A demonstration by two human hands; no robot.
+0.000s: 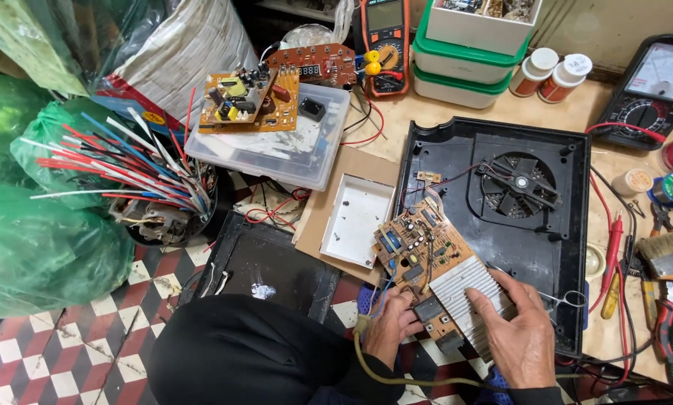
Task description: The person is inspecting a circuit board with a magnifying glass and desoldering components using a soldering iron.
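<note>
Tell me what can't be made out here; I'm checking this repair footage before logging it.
All in the head view:
- Underside of the circuit board: faces away from the camera.
- Left hand fingertips: tucked under the board's edge.
- Heatsink near end: covered by the right hand.
- Board component markings: too small.
- Black housing bottom corner: hidden behind the right hand.
</note>
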